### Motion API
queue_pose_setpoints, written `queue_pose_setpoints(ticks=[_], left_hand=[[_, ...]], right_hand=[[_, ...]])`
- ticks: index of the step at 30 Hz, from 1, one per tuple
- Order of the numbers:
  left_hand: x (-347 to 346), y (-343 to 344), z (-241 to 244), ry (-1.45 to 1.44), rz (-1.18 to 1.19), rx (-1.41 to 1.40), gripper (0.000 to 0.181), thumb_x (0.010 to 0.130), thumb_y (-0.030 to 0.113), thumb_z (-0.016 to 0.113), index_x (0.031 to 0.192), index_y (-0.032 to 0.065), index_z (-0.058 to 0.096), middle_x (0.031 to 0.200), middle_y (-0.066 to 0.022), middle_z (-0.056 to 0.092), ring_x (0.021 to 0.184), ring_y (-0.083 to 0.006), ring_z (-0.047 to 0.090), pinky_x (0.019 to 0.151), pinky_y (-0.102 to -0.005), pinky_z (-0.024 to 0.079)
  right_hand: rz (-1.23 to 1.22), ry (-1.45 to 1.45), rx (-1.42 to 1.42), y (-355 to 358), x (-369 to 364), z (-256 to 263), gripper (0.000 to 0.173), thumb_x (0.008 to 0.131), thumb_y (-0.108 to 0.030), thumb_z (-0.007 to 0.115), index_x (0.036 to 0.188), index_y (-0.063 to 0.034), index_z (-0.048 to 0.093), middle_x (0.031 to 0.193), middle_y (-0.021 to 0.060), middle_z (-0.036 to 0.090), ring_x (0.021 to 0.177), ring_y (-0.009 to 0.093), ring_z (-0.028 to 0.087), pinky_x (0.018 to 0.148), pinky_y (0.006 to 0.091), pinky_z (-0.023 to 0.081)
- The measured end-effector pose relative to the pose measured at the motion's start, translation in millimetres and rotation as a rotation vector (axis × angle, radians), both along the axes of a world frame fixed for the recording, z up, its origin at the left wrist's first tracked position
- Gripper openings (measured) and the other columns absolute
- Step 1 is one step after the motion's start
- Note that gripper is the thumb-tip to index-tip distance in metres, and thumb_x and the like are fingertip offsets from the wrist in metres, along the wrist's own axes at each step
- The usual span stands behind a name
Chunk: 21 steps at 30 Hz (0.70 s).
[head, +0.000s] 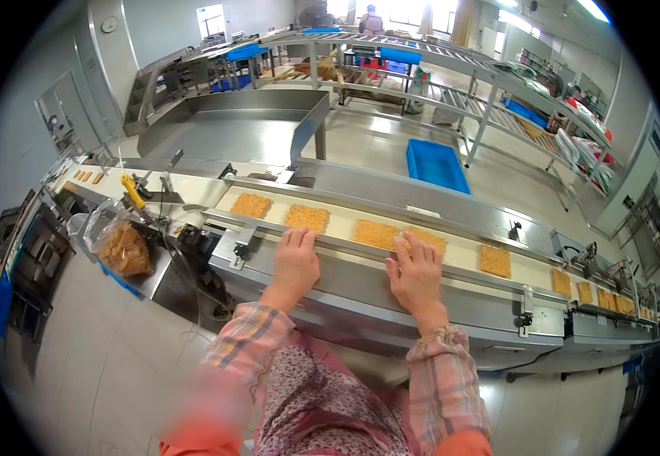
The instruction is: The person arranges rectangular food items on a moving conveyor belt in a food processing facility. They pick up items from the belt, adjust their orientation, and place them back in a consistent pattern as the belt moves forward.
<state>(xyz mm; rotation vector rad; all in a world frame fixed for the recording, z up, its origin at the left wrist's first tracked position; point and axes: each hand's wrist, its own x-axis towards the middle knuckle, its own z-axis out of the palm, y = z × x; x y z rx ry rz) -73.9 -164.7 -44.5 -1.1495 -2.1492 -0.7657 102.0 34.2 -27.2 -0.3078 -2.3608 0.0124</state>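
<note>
Flat, golden, coarse-textured squares of food lie spaced along a pale conveyor belt (pixel 341 222) in front of me. My left hand (pixel 297 259) rests over the belt's near metal rail, fingertips at the lower edge of one square (pixel 306 216). My right hand (pixel 416 268) lies palm down with its thumb spread, its fingertips over a square (pixel 434 242) that they partly cover. Close on its left is another square (pixel 374 233). One square (pixel 251 205) sits farther left, and a further one (pixel 495 260) lies to the right. Neither hand is lifting anything.
Several smaller-looking pieces (pixel 606 297) continue right, beside a bracketed device (pixel 595 256). At left stand a yellow-handled tool (pixel 131 191) and a clear bag of brown material (pixel 124 248). Beyond the belt are a steel trough (pixel 233 134), a blue crate (pixel 437 165), roller racks (pixel 421 48) and a person (pixel 371 21).
</note>
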Motion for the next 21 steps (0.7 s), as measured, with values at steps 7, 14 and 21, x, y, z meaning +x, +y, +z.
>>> queue_pose_setpoints(ticks=[7,14,21], left_hand=[[-2,-2,-2,-0.009,-0.004,-0.02,0.036,0.078,0.001,0.065,0.114,0.001,0.063,0.117,-0.0155,0.061,0.115,-0.035,0.056,0.1,-0.0446,0.047],[0,-2,0,-0.019,-0.004,-0.031,0.035,0.079,0.001,0.064,0.114,0.0018,0.064,0.118,-0.0153,0.061,0.115,-0.0347,0.056,0.1,-0.0444,0.047],[0,0,2,-0.004,-0.014,-0.027,0.035,0.078,0.0,0.064,0.113,0.0019,0.063,0.118,-0.0147,0.061,0.115,-0.0348,0.056,0.099,-0.0443,0.048]], right_hand=[[-0.149,-0.128,-0.146,4,-4,-7,0.045,0.097,-0.042,0.058,0.126,-0.0081,0.067,0.13,0.0127,0.063,0.124,0.029,0.054,0.108,0.0511,0.033],[-0.142,-0.046,-0.057,4,-5,-13,0.047,0.097,-0.044,0.056,0.125,-0.0079,0.068,0.134,0.0123,0.063,0.127,0.03,0.053,0.111,0.0534,0.029],[-0.284,-0.073,-0.051,6,-4,-12,0.046,0.097,-0.043,0.056,0.125,-0.0091,0.068,0.136,0.011,0.062,0.129,0.03,0.052,0.113,0.0545,0.027]])
